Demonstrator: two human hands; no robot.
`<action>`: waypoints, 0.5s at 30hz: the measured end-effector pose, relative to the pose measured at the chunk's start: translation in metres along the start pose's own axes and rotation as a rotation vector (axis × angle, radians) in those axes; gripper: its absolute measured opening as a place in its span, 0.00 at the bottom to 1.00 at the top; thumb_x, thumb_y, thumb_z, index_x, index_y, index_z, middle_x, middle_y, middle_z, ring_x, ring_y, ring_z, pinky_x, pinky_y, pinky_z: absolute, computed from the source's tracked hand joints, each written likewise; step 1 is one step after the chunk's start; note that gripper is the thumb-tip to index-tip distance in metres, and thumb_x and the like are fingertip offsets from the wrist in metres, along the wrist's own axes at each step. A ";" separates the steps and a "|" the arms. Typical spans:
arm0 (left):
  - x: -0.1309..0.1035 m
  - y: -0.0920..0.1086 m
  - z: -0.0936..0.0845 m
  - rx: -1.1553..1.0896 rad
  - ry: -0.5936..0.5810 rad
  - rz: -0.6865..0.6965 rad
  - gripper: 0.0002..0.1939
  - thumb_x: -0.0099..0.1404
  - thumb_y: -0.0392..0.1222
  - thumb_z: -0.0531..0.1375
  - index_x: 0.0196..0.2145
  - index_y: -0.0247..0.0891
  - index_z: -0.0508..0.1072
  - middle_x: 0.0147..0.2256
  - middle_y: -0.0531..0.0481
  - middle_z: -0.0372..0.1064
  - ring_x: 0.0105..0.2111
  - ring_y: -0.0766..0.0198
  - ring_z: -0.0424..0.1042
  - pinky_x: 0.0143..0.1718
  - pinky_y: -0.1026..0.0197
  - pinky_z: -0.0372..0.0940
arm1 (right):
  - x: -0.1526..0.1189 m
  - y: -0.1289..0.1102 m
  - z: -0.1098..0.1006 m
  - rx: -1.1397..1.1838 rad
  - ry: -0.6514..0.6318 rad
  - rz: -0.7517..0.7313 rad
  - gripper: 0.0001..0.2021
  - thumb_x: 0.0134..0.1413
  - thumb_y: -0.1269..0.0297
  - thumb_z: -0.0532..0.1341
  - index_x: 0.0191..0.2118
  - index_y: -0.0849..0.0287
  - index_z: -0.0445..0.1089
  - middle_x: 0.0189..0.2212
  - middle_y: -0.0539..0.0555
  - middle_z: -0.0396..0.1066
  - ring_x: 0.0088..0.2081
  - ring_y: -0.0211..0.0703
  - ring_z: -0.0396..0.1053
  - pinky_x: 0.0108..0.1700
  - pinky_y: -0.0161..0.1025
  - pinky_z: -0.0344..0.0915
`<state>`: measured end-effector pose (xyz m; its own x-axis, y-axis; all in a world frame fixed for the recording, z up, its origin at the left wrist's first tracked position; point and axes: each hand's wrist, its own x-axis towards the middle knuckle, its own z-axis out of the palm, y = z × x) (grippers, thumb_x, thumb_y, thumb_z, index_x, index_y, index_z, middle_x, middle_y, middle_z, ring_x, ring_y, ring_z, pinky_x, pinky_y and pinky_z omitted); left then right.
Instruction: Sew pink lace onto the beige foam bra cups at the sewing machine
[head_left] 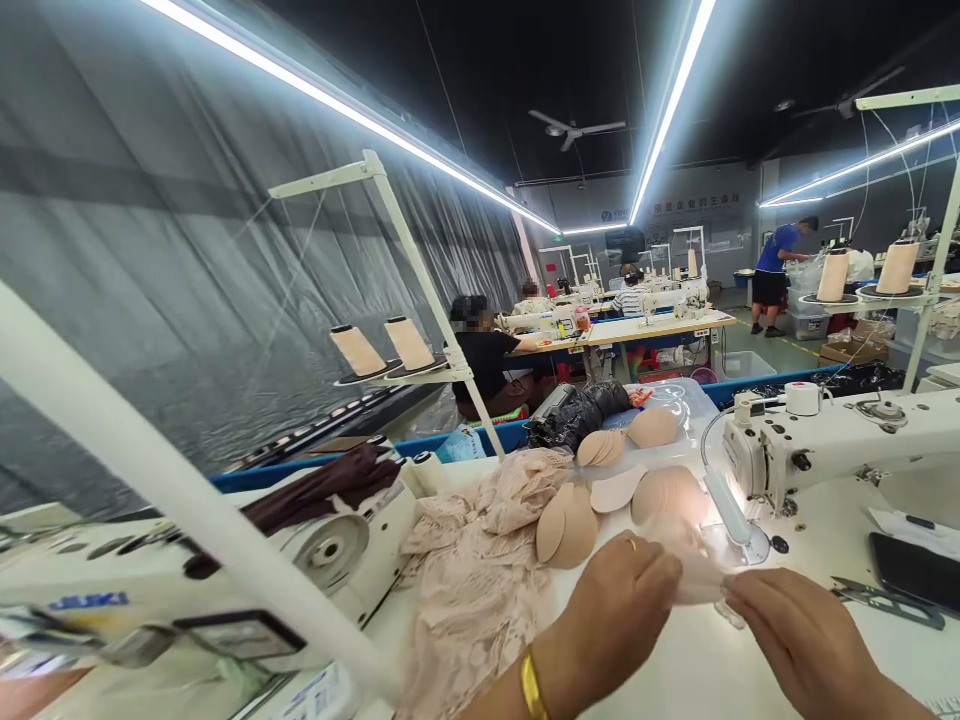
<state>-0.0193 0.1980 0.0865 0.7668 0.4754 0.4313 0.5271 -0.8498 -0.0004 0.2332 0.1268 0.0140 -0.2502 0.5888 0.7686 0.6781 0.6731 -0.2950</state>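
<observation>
A piece of sheer beige fabric [699, 578] stretches between my two hands, in front of the sewing machine [776, 455]. My left hand [626, 590], with a gold bracelet at the wrist and a ring, pinches the fabric's left end. On the other end, the fingertips of my right hand [795, 625] are closed. Just beyond lie beige bra cups [568, 528], some of them stacked. A heap of beige lace fabric [480, 590] spreads to the left of my left hand. The machine's lamp lights the spot behind the held fabric.
Scissors [892, 602] and a black phone [919, 570] lie right of my right hand. Another sewing machine [187, 590] and a slanting white pole [187, 480] stand at left. Behind the cups is a clear plastic bin [686, 405]. Several people work farther back.
</observation>
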 end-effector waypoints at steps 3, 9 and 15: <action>-0.005 0.001 0.016 0.198 -0.047 0.129 0.05 0.70 0.39 0.66 0.37 0.40 0.72 0.34 0.49 0.76 0.36 0.55 0.74 0.43 0.52 0.66 | 0.007 0.017 0.008 0.044 -0.190 0.061 0.14 0.77 0.66 0.53 0.53 0.49 0.75 0.43 0.53 0.84 0.41 0.48 0.81 0.44 0.43 0.75; 0.025 0.009 0.069 0.092 -0.327 0.352 0.08 0.68 0.39 0.67 0.35 0.39 0.70 0.36 0.51 0.75 0.34 0.58 0.73 0.35 0.54 0.65 | 0.008 0.050 0.003 0.107 -0.506 0.136 0.16 0.78 0.63 0.56 0.33 0.51 0.72 0.30 0.43 0.75 0.31 0.39 0.74 0.34 0.33 0.68; 0.038 0.005 0.105 0.151 -0.178 0.258 0.11 0.65 0.38 0.67 0.30 0.40 0.67 0.31 0.50 0.69 0.29 0.59 0.66 0.30 0.54 0.59 | 0.001 0.068 -0.015 0.006 -0.573 -0.042 0.14 0.72 0.74 0.55 0.47 0.50 0.75 0.44 0.52 0.79 0.44 0.49 0.74 0.45 0.43 0.70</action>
<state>0.0512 0.2359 0.0081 0.9266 0.2930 0.2358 0.3458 -0.9102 -0.2281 0.2890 0.1664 0.0029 -0.6129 0.7086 0.3495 0.6558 0.7030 -0.2753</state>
